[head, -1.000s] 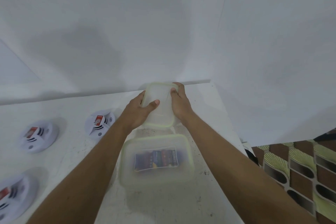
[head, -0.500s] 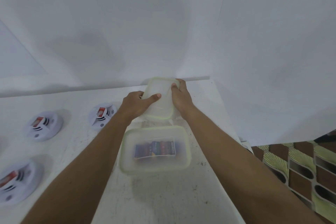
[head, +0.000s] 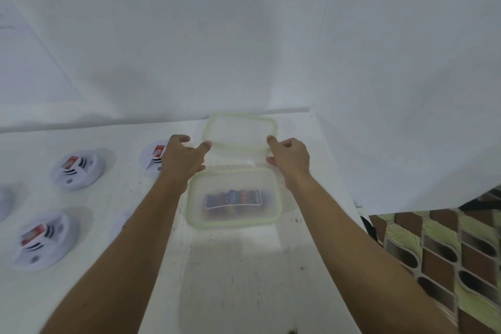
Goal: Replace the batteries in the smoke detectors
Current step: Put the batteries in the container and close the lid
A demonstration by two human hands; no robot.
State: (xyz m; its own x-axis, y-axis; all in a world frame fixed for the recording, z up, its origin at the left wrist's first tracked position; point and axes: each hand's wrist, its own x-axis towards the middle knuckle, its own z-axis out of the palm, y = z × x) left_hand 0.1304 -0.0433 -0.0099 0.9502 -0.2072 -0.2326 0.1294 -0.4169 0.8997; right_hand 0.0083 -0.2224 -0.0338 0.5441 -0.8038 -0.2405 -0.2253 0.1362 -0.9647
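A clear plastic container (head: 233, 214) with a green rim sits open on the white table, holding a row of coloured batteries (head: 233, 197). Its lid (head: 240, 131) lies flat on the table just behind it. My left hand (head: 182, 157) hovers at the lid's left edge with fingers spread, thumb near the rim. My right hand (head: 291, 154) is at the lid's right edge, fingers loosely bent, holding nothing. Several white round smoke detectors lie to the left: one (head: 79, 169), one (head: 40, 240), and one (head: 152, 156) partly behind my left wrist.
The white table (head: 244, 279) ends at its right edge, beyond which a brown and green patterned floor (head: 447, 247) shows. White walls rise close behind the lid and on the right.
Both hands gripped the lid upright before. Now the lid lies flat behind the container and both hands have let go and drawn apart to its sides.
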